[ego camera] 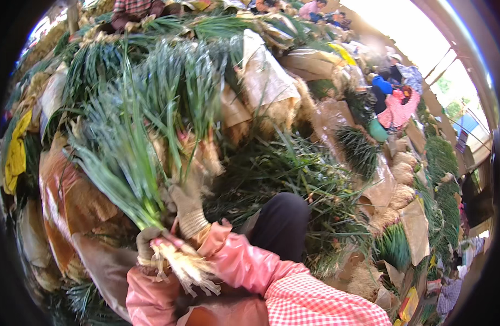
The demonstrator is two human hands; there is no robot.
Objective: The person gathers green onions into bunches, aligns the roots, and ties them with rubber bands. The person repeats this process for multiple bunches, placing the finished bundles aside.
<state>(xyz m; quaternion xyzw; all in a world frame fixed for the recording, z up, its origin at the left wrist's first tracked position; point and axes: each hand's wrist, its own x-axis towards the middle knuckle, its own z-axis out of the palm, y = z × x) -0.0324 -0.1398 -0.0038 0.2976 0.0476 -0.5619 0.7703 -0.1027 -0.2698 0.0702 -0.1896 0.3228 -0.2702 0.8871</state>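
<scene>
My left hand (148, 241), in a knit glove, is closed round the lower stalks of a bunch of green onions (150, 195). The pale root ends (186, 267) hang below it towards my lap, and the long leaves fan up and to the left. My right hand (186, 205), also gloved, is beside the stalks with the back of the glove towards me. Its fingers are blurred and partly hidden, so a grip cannot be made out. Just beyond it stand more green onions (205, 155), roots down.
Loose green leaves (282, 175) lie heaped past my bent knee (280, 224). Brown sheeting (78, 208) covers bundles at the left. A pale sheet (266, 73) drapes over roots farther off. Another person (398, 106) sits to the right among bundles.
</scene>
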